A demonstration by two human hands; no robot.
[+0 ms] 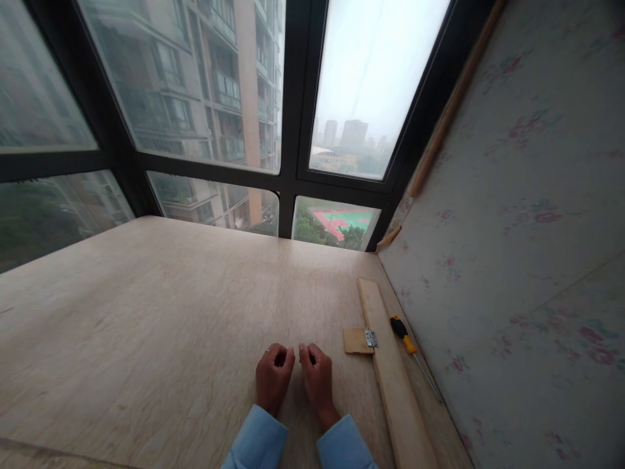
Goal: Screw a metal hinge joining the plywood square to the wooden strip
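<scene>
My left hand (273,378) and my right hand (317,378) rest side by side on the pale wooden tabletop (146,312), both with fingers curled under into loose fists. Nothing shows in either of them. Light blue sleeves cover both wrists. To the right of my right hand lies a long wooden strip (393,378) with a small wooden flap (356,340) joined to it by a metal hinge (371,338). A screwdriver (413,352) with a yellow and black handle lies just beyond the strip, near the wall.
Large dark-framed windows (288,176) run along the table's far edge and left side. A floral-papered wall (512,260) closes off the right side, right next to the screwdriver.
</scene>
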